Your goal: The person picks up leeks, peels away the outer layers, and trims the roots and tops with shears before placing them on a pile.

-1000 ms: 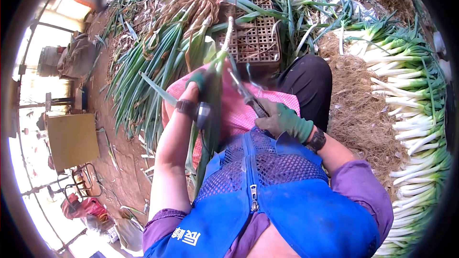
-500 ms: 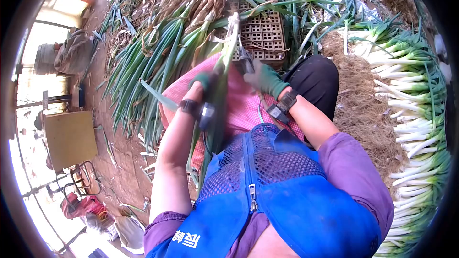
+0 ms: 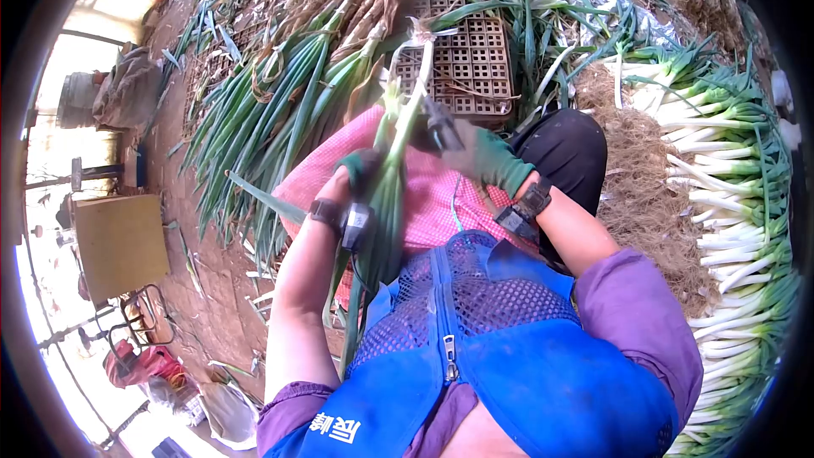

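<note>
My left hand [image 3: 359,170], in a green and dark glove, is closed around a long green onion [image 3: 410,110]. Its white stem and roots point away from me, and its leaves trail down against my vest. To the right, my gloved right hand [image 3: 485,158] grips a dark air blow gun [image 3: 440,125], blurred by motion, close beside the stem. Under both hands a pink checked cloth [image 3: 432,203] covers my lap. A loose strip of outer leaf hangs beside the stem.
Unpeeled green onions [image 3: 280,110] lie piled at the left, by a brown plastic crate [image 3: 475,59]. Clean white green onions [image 3: 729,203] are stacked along the right, beside a heap of cut roots [image 3: 644,187]. A yellowish board [image 3: 121,246] stands far left.
The onion's root end has tipped down slightly, and a strip of its outer layer has split away to the left. My right hand and the blow gun have shifted slightly right and toward me.
</note>
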A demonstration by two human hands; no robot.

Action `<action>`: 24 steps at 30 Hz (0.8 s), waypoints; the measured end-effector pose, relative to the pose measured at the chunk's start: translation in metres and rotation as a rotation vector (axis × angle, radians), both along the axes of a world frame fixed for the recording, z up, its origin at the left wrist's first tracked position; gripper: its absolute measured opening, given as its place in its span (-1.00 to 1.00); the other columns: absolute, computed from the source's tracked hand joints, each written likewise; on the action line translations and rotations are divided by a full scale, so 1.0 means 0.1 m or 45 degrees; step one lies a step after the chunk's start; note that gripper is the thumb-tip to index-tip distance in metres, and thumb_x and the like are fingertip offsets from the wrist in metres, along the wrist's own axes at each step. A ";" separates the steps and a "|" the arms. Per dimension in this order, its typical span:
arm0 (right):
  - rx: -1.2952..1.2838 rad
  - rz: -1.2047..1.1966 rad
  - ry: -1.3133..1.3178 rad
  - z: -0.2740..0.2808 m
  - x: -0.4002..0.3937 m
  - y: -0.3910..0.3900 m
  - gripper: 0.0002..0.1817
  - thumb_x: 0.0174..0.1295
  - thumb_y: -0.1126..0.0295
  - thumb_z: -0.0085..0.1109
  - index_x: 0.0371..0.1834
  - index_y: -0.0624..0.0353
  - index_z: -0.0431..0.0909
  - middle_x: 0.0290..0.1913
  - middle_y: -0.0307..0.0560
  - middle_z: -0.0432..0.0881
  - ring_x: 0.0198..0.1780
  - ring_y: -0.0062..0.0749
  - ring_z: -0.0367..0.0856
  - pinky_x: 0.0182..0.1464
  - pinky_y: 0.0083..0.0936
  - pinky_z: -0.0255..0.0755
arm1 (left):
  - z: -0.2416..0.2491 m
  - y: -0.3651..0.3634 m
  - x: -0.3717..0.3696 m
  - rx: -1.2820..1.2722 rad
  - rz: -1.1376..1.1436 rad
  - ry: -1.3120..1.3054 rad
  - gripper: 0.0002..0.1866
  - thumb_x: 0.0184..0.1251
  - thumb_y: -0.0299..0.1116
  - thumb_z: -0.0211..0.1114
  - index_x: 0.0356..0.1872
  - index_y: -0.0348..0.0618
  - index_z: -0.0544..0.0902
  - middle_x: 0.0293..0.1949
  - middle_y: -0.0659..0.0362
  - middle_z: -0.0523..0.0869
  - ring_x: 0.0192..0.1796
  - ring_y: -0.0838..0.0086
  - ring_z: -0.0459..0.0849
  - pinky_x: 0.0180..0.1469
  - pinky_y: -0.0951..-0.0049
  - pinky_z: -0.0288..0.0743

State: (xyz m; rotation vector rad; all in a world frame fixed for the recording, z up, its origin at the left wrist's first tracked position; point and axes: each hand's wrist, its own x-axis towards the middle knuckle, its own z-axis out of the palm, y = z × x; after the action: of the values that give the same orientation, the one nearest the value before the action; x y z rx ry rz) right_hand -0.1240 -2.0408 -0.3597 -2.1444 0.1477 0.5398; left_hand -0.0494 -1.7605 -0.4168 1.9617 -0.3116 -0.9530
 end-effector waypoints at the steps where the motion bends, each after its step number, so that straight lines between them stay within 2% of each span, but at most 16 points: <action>1: 0.024 -0.134 -0.068 -0.08 0.02 -0.04 -0.42 0.05 0.13 0.22 0.06 0.32 0.43 -0.15 0.27 0.66 -0.10 0.05 0.68 0.00 -0.19 0.52 | -0.21 0.04 0.06 0.157 -0.244 -0.108 -0.86 0.38 -0.38 0.20 -0.21 -0.11 0.71 -0.41 0.17 0.72 -0.36 0.47 0.70 -0.32 0.41 0.58; 2: -0.013 -0.122 -0.060 -0.13 0.07 -0.07 -0.42 0.05 0.14 0.22 0.06 0.33 0.43 -0.15 0.27 0.66 -0.10 0.06 0.68 0.00 -0.19 0.52 | -0.42 0.08 0.12 0.294 -0.488 -0.233 -0.87 0.37 -0.39 0.22 -0.23 -0.09 0.73 -0.40 0.25 0.72 -0.36 0.57 0.66 -0.31 0.47 0.56; 3: -0.049 -0.110 -0.054 -0.17 0.13 -0.11 -0.43 0.06 0.14 0.22 0.06 0.33 0.44 -0.15 0.28 0.66 -0.10 0.08 0.67 0.00 -0.18 0.52 | -0.27 -0.01 0.08 0.377 -0.687 -0.397 -0.87 0.37 -0.39 0.23 -0.24 -0.10 0.74 -0.39 0.27 0.72 -0.36 0.60 0.64 -0.30 0.48 0.55; 7: -0.119 -0.083 0.003 -0.17 0.16 -0.05 -0.45 0.09 0.11 0.19 0.01 0.35 0.43 -0.12 0.41 0.64 -0.04 0.25 0.64 0.03 -0.08 0.49 | 0.11 -0.15 -0.21 0.090 -0.164 0.105 -0.80 0.33 -0.26 0.32 -0.13 -0.11 0.75 -0.33 0.20 0.73 -0.26 0.53 0.67 -0.19 0.40 0.58; 9: -0.139 -0.164 0.047 -0.32 0.11 -0.11 -0.43 0.09 0.10 0.18 0.03 0.34 0.39 -0.10 0.47 0.61 0.00 0.30 0.62 0.07 -0.05 0.48 | 0.75 -0.49 0.07 0.639 -0.319 0.140 -0.68 0.28 -0.17 0.35 -0.03 -0.11 0.71 -0.25 0.12 0.75 -0.12 0.37 0.72 -0.11 0.36 0.61; 10: -0.167 -0.139 0.050 -0.35 0.09 -0.12 -0.41 0.09 0.09 0.19 0.04 0.35 0.38 -0.10 0.46 0.61 0.00 0.30 0.62 0.07 -0.04 0.48 | 1.01 -0.60 0.23 0.772 -0.231 0.332 -0.59 0.25 -0.11 0.37 0.04 -0.12 0.67 -0.18 0.07 0.76 -0.05 0.24 0.74 -0.06 0.31 0.62; 12: -0.219 -0.091 0.058 -0.39 0.02 -0.10 -0.39 0.08 0.08 0.20 0.06 0.35 0.37 -0.10 0.46 0.61 0.01 0.31 0.61 0.08 -0.03 0.48 | 0.38 -0.32 0.69 0.802 -0.179 -0.473 -0.38 0.19 0.14 0.35 0.11 -0.12 0.60 0.07 -0.14 0.68 0.10 -0.02 0.67 0.13 0.11 0.55; 13: -0.171 -0.095 -0.044 -0.44 -0.03 -0.06 -0.38 0.07 0.06 0.22 0.06 0.32 0.38 -0.09 0.46 0.61 0.00 0.32 0.60 0.06 0.00 0.48 | 0.51 -0.37 0.87 0.867 -0.005 -0.524 -0.29 0.10 0.09 0.42 0.20 -0.16 0.55 0.11 -0.14 0.66 0.17 0.07 0.64 0.23 0.17 0.47; 14: -0.165 -0.120 -0.110 -0.42 -0.07 -0.04 -0.38 0.06 0.06 0.23 0.07 0.30 0.38 -0.09 0.45 0.61 -0.01 0.33 0.60 0.05 0.01 0.48 | 0.49 -0.38 1.08 0.949 -0.008 -0.692 -0.25 0.11 0.09 0.40 0.27 -0.13 0.48 0.16 -0.17 0.61 0.18 -0.02 0.61 0.20 0.13 0.49; 16: -0.155 -0.112 -0.245 -0.38 -0.11 0.04 -0.39 0.06 0.06 0.24 0.08 0.27 0.39 -0.09 0.44 0.61 -0.02 0.33 0.60 0.04 0.02 0.48 | 0.34 -0.38 1.34 0.986 0.024 -0.943 -0.26 0.15 0.14 0.32 0.31 -0.06 0.47 0.21 -0.15 0.58 0.23 0.02 0.57 0.25 0.12 0.45; 18: -0.103 -0.274 -0.395 -0.51 -0.09 0.04 -0.43 0.03 0.12 0.30 0.04 0.25 0.42 -0.11 0.43 0.61 -0.09 0.38 0.58 -0.05 0.08 0.48 | 0.16 -0.44 1.58 1.083 -0.045 -0.768 -0.24 0.20 0.25 0.22 0.27 -0.12 0.50 0.25 -0.12 0.55 0.33 0.03 0.48 0.33 0.10 0.38; 19: -0.129 -0.277 -0.376 -0.57 -0.05 -0.02 -0.41 0.04 0.21 0.31 0.12 0.27 0.42 -0.14 0.30 0.66 -0.19 0.21 0.65 -0.10 -0.03 0.51 | 0.03 -0.45 1.50 1.169 -0.005 -0.992 -0.21 0.15 0.30 0.24 0.23 -0.13 0.54 0.26 -0.11 0.54 0.35 0.05 0.47 0.32 0.12 0.39; 20: 0.187 -0.392 -0.460 -0.40 -0.01 0.06 -0.42 0.11 0.34 0.29 0.22 0.27 0.40 -0.21 0.07 0.65 -0.32 -0.16 0.61 -0.23 -0.22 0.50 | -0.28 -0.43 1.54 1.109 0.181 -1.005 -0.26 0.14 0.24 0.29 0.19 -0.14 0.56 0.27 -0.08 0.54 0.32 0.07 0.50 0.31 0.13 0.41; 21: 0.285 -0.431 -0.230 -0.44 0.02 0.03 -0.40 0.15 0.39 0.25 0.29 0.33 0.36 -0.18 0.00 0.63 -0.28 -0.30 0.57 -0.22 -0.26 0.50 | -0.09 -0.46 1.48 1.148 0.130 -0.790 -0.43 0.26 0.07 0.25 0.18 -0.09 0.55 0.27 0.00 0.55 0.31 0.15 0.53 0.27 0.12 0.44; 22: 0.177 -0.364 -0.339 -0.68 0.03 -0.05 -0.37 0.17 0.41 0.24 0.33 0.37 0.33 -0.10 0.05 0.61 -0.19 -0.31 0.57 -0.12 -0.30 0.51 | -0.32 -0.47 1.52 1.198 0.206 -0.917 -0.63 0.41 -0.12 0.13 0.14 0.02 0.58 0.23 0.07 0.60 0.28 0.23 0.57 0.21 0.10 0.47; 24: 0.022 -0.230 -0.445 -0.75 0.05 -0.05 -0.33 0.18 0.39 0.26 0.33 0.50 0.29 0.06 0.22 0.57 -0.01 -0.14 0.57 0.08 -0.35 0.46 | -0.28 -0.57 1.58 1.119 0.350 -0.714 -0.67 0.53 -0.20 -0.07 0.11 0.12 0.63 0.11 0.12 0.70 0.17 0.24 0.67 0.11 0.11 0.53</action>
State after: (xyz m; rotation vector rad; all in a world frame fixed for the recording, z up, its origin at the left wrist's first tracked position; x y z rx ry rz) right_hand -0.1187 -2.0455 -0.4348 -2.1464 0.1393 0.0587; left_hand 0.1091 -1.8175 -0.4450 2.9754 0.1095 -0.3386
